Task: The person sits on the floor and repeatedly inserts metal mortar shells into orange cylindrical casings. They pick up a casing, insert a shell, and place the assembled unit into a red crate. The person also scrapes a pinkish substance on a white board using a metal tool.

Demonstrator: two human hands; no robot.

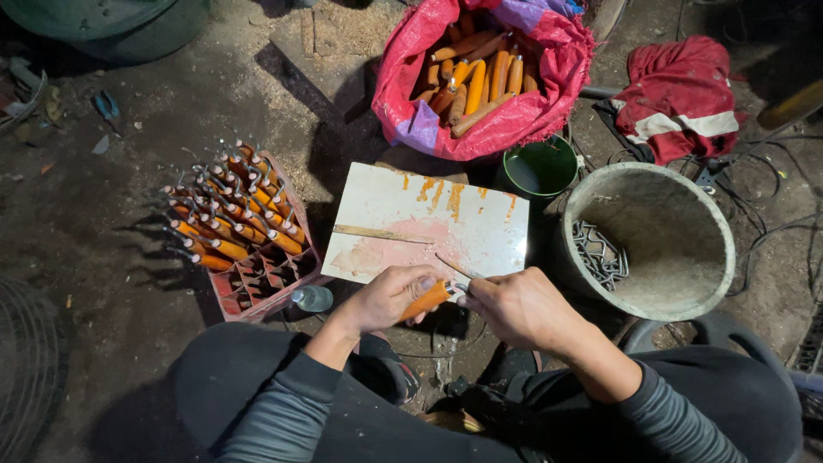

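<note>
Your left hand (386, 296) grips orange handle (426, 300); your right hand (514, 306) pinches thin metal blade (454, 267) above white board (429, 225), red crate (257, 274) leftward.

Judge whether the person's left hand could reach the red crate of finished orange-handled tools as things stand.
Probably yes: the red crate sits just beside the left hand with nothing between, though that hand grips an orange wooden handle.

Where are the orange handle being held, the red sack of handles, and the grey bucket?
orange handle (426, 300), head view, on the bare middle of the handle between the hands.
red sack (403, 73), head view, on its left wall.
grey bucket (686, 184), head view, on its upper rim.
</note>
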